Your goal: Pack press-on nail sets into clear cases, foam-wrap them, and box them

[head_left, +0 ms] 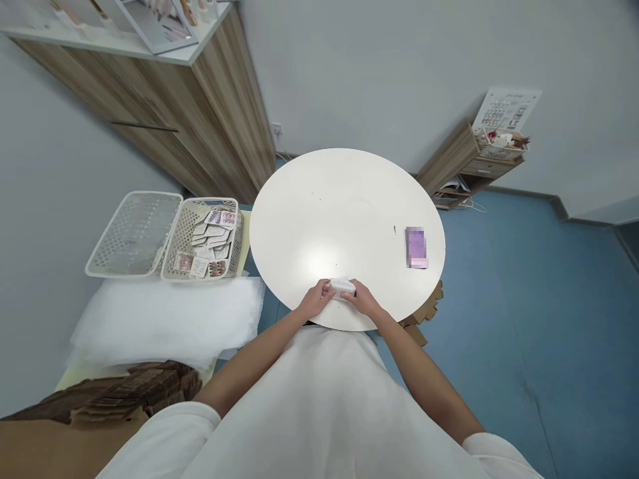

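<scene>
Near the front edge of a round white table (344, 193), a small white bundle (342, 286) that looks like wrapped foam sheet lies between my hands. My left hand (317, 298) grips its left end with the fingers curled. From the right, my right hand (363, 297) closes on the other end, thumb at the near side. What is inside the white wrapping, if anything, cannot be seen. A purple and pink stack (416, 247), blurred out in the picture, lies on the right part of the table.
To the left stand a white basket (170, 269) holding several small printed cards and another white basket (134, 196) with clear packs. White foam sheets (170, 316) are piled below them, with brown cardboard (134, 396) nearer. Wooden cabinets (219, 100) and shelves (449, 156) line the wall.
</scene>
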Available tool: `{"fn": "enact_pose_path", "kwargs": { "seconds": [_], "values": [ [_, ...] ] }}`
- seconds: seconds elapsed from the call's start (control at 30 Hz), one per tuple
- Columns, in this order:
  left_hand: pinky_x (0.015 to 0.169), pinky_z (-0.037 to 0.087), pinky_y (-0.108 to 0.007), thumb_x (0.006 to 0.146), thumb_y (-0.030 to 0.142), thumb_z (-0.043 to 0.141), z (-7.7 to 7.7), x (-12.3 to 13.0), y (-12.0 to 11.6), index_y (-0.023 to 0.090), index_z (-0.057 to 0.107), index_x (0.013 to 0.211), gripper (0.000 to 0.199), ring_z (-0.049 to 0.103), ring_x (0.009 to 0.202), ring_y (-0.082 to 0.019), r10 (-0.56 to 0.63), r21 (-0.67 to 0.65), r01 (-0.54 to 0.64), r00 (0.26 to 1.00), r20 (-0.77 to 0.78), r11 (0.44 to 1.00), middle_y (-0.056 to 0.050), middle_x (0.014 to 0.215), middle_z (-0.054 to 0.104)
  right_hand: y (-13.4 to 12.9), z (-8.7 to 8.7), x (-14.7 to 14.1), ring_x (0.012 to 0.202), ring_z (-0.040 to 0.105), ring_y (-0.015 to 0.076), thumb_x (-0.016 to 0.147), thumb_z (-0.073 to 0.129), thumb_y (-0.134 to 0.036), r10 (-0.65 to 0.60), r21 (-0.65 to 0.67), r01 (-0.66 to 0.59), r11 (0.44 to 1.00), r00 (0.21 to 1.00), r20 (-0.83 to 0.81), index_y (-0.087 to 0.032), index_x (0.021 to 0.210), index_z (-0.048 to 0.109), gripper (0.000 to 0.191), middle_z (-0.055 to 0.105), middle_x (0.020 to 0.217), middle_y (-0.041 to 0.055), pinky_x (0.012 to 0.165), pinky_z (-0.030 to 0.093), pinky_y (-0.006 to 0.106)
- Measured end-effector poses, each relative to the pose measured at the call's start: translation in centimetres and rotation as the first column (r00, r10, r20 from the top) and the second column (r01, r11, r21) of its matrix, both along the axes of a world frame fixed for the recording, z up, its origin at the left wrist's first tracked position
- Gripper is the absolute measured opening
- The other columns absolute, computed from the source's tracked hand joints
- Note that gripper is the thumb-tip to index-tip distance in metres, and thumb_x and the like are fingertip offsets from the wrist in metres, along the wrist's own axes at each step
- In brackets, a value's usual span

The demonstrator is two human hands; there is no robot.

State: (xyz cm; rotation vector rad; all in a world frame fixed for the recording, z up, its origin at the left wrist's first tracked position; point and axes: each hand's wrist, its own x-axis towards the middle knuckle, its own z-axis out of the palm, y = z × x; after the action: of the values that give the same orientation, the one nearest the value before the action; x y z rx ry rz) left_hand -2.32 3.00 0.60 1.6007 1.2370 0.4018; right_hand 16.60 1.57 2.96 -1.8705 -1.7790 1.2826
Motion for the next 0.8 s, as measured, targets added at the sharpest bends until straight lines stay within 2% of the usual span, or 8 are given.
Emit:
{"fn": "enact_pose_path", "kwargs": {
  "seconds": [0.13, 0.23, 0.33, 0.47, 0.63, 0.8],
  "values": [
    [0.073, 0.045, -0.030, 0.080, 0.038, 0.045, -0.4, 1.0, 0.3, 0.019, 0.055, 0.097, 0.027, 0.058, 0.080, -0.017, 0.118, -0.002, -0.119, 0.990, -0.078, 0.993, -0.005, 0.092, 0.061, 0.5, -1.2, -0.3, 0.072, 0.054, 0.0173, 0.072, 0.052, -0.045, -0.191, 0.011, 0.191, 0.982, 0.982, 0.009, -0.023, 0.109, 0.041, 0.044, 0.057, 0.086, 0.0014, 0.063, 0.042, 0.030],
    [0.074, 0.045, -0.030, 0.079, 0.035, 0.048, -0.6, 1.9, 0.2, 0.017, 0.055, 0.101, 0.029, 0.058, 0.076, -0.016, 0.279, 0.039, -0.277, 0.944, -0.177, 0.960, -0.006, 0.094, 0.060, 0.5, -2.3, -0.9, 0.083, 0.054, 0.0200, 0.071, 0.053, -0.044, -0.281, 0.079, 0.281, 0.957, 0.960, -0.005, -0.022, 0.117, 0.036, 0.053, 0.054, 0.101, 0.0062, 0.070, 0.044, 0.033],
    [0.073, 0.045, -0.030, 0.078, 0.037, 0.050, -0.7, 2.4, 0.1, 0.017, 0.051, 0.109, 0.037, 0.058, 0.079, -0.017, 0.350, 0.011, -0.357, 0.907, -0.235, 0.934, -0.005, 0.089, 0.061, 0.1, -3.0, -1.4, 0.100, 0.049, 0.0234, 0.073, 0.052, -0.043, -0.331, 0.155, 0.329, 0.932, 0.944, -0.013, -0.021, 0.122, 0.033, 0.057, 0.044, 0.117, 0.0105, 0.077, 0.044, 0.036],
    [0.073, 0.044, -0.029, 0.077, 0.041, 0.051, -0.7, 2.2, 0.4, 0.018, 0.051, 0.109, 0.040, 0.058, 0.084, -0.017, 0.369, -0.026, -0.390, 0.890, -0.268, 0.921, -0.005, 0.092, 0.061, -1.2, -3.5, -1.2, 0.109, 0.044, 0.0236, 0.079, 0.043, -0.042, -0.324, 0.194, 0.326, 0.925, 0.945, -0.045, -0.022, 0.125, 0.031, 0.052, 0.038, 0.120, 0.0110, 0.082, 0.043, 0.038],
    [0.077, 0.043, -0.028, 0.077, 0.039, 0.050, -0.2, 2.3, 0.7, 0.017, 0.055, 0.102, 0.034, 0.057, 0.090, -0.018, 0.378, -0.067, -0.411, 0.882, -0.281, 0.909, -0.007, 0.096, 0.062, -3.0, -3.5, 0.4, 0.099, 0.049, 0.0210, 0.080, 0.043, -0.038, -0.295, 0.172, 0.315, 0.933, 0.947, -0.129, -0.020, 0.127, 0.031, 0.052, 0.037, 0.124, 0.0121, 0.083, 0.043, 0.039],
    [0.079, 0.042, -0.031, 0.078, 0.043, 0.047, 0.6, 2.4, -0.2, 0.017, 0.055, 0.100, 0.035, 0.056, 0.095, -0.021, 0.421, -0.089, -0.470, 0.847, -0.324, 0.878, -0.009, 0.100, 0.061, -3.1, -2.7, 1.7, 0.080, 0.053, 0.0175, 0.077, 0.046, -0.039, -0.357, 0.001, 0.366, 0.931, 0.909, -0.214, -0.019, 0.124, 0.035, 0.052, 0.042, 0.119, 0.0119, 0.080, 0.045, 0.037]
  ]
}}
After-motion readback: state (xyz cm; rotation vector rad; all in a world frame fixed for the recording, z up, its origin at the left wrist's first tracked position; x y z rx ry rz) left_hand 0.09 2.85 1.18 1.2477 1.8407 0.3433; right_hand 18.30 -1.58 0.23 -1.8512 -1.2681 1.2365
